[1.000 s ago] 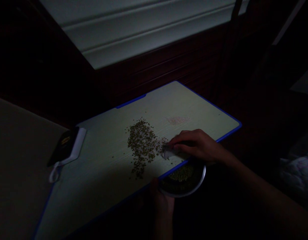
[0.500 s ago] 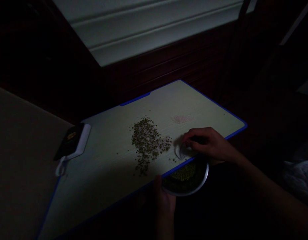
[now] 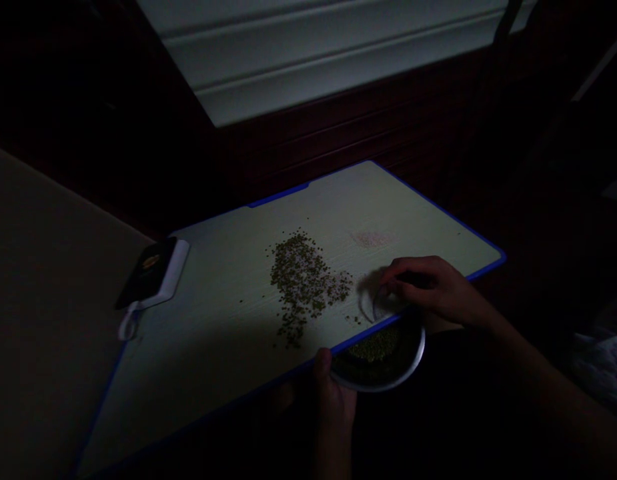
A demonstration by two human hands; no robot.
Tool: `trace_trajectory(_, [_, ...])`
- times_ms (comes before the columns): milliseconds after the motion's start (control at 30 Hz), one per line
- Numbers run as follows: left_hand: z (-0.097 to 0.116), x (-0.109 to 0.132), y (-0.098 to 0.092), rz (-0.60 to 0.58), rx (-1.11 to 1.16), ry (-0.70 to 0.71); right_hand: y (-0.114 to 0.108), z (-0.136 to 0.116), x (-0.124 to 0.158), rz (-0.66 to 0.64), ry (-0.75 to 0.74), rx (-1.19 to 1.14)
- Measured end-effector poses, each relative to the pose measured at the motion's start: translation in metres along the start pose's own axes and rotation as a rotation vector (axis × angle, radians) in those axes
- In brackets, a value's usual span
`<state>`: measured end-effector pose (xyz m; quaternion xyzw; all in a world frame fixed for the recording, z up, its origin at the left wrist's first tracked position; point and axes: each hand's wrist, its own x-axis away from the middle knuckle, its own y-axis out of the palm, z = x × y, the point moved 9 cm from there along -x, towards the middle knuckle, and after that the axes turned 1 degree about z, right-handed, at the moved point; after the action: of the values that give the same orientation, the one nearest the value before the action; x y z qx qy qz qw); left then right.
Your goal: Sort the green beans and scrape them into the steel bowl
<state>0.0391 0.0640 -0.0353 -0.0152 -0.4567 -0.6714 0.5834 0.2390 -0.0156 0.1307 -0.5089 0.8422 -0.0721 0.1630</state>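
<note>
My right hand [image 3: 428, 288] is closed in a pinch on a clear, curved piece [image 3: 381, 303], thin and see-through, held against the board close to its front edge. Its exact kind is too dark to make out. A pile of small green beans [image 3: 303, 280] lies spread on the pale, blue-edged cutting board [image 3: 213, 280], left of that hand. Below the front edge, a metal bowl [image 3: 413, 363] holds more green beans [image 3: 375, 347]. My left hand [image 3: 335, 397] grips the bowl's left side, its thumb by the board's edge; the other fingers are mostly hidden.
A dark-faced device with a white side [image 3: 153, 270] and a white strap [image 3: 129, 322] rests at the board's left end. A faint reddish patch [image 3: 373, 239] marks the board. Behind stand dark wooden panelling [image 3: 338, 133] and a pale slatted panel [image 3: 313, 60].
The view has shifted slightly, so the board appears further right. The clear piece has moved a little toward the front edge and right, away from the beans. The left thumb shows more plainly.
</note>
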Motion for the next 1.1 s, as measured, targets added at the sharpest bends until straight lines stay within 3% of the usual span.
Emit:
trace_trajectory(233, [-0.0002, -0.0014, -0.0038, 0.014, -0.022, -0.001, -0.0016, 0.0016, -0.0014, 0.055, -0.021, 0.076])
trace_trajectory(633, [0.0047, -0.0011, 0.001, -0.021, -0.011, 0.049, -0.0019, -0.0013, -0.0021, 0.063, -0.038, 0.067])
trace_trajectory(1100, [0.0019, -0.0008, 0.0009, -0.021, -0.004, 0.016, -0.0022, -0.0013, -0.0024, 0.064, -0.058, 0.113])
